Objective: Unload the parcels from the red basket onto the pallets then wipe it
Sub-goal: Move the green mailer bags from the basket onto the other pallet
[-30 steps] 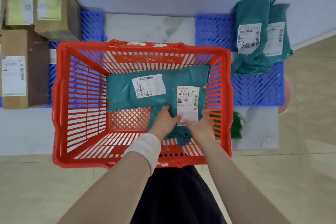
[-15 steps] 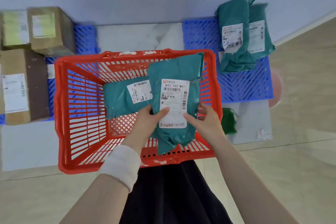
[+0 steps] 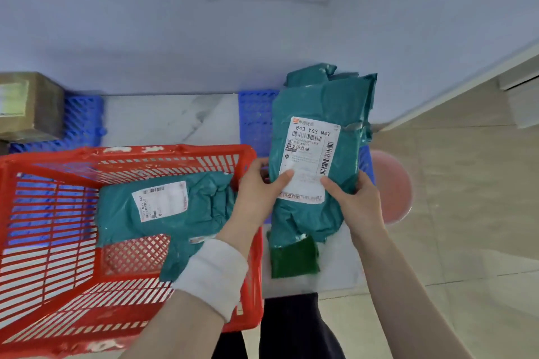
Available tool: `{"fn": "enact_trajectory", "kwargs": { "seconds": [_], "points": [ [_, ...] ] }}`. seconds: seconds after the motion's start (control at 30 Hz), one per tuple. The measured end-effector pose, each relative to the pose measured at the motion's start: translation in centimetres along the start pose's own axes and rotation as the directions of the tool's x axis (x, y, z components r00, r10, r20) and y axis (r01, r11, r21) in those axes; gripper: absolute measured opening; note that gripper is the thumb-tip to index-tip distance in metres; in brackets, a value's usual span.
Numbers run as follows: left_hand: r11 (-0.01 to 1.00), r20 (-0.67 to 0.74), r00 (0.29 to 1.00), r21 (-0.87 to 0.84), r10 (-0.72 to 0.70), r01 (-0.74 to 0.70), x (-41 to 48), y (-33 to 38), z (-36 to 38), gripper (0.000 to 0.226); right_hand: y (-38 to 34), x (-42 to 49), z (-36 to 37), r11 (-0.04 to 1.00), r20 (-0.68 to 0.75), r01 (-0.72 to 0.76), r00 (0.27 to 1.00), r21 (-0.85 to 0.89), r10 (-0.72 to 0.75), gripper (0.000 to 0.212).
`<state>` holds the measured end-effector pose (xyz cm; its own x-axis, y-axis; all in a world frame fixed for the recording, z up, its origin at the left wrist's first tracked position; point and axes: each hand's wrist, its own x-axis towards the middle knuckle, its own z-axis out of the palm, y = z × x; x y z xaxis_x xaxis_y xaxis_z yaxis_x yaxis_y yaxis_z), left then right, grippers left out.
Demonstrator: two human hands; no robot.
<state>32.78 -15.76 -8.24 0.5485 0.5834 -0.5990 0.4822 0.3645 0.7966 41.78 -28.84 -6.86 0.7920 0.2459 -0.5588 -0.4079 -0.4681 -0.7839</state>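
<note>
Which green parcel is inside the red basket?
The flat parcel on the red basket floor. The 843 Y63 M47 parcel is held outside the basket by the left hand and right hand.

Both my forearms extend forward from the lower edge of view, the left crossing in from the left, the right from the right. My left hand (image 3: 258,186) grips the left edge of the teal parcel (image 3: 309,221), thumb across its front, fingers curled behind. My right hand (image 3: 357,202) grips the right edge likewise. A white wristband (image 3: 213,277) wraps my left wrist; my right forearm is bare.
</note>
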Motion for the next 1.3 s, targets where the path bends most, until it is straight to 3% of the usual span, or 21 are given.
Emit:
{"fn": "enact_trajectory", "kwargs": {
  "seconds": [0.23,0.43,0.63,0.73,0.87,1.03,1.3],
  "points": [
    [0.995,-0.086,0.996,0.100,0.002,0.007,8.9,1.1,11.7,0.033,-0.6,14.7,-5.7,0.978,0.003,0.056,0.998,-0.203,-0.056,0.063],
    [0.984,-0.134,0.990,0.177,0.035,-0.011,14.8,3.6,14.2,0.034,-2.7,21.7,-5.6,0.935,0.069,0.205,0.979,-0.290,-0.193,0.083],
    [0.974,-0.200,0.977,0.226,0.079,-0.032,19.7,2.0,16.1,0.029,-1.1,27.2,-4.2,0.789,0.221,0.297,0.953,-0.537,-0.208,0.083],
    [0.968,-0.225,0.968,0.247,0.109,-0.052,20.8,0.9,16.9,0.028,0.2,28.6,-3.5,0.668,0.244,0.352,0.936,-0.655,-0.254,0.082],
    [0.947,-0.238,0.963,0.320,0.126,-0.044,22.2,0.2,17.4,0.031,0.9,30.1,-2.9,0.618,0.230,0.320,0.947,-0.718,-0.224,0.080],
    [0.935,-0.241,0.962,0.352,0.128,-0.036,22.3,-0.2,17.6,0.039,0.8,29.8,-3.1,0.633,0.221,0.304,0.953,-0.712,-0.209,0.080],
    [0.962,-0.242,0.963,0.269,0.114,-0.046,16.9,0.5,15.4,0.039,-0.3,22.7,-3.8,0.682,0.189,0.305,0.952,-0.665,-0.241,0.076]
  ]
}}
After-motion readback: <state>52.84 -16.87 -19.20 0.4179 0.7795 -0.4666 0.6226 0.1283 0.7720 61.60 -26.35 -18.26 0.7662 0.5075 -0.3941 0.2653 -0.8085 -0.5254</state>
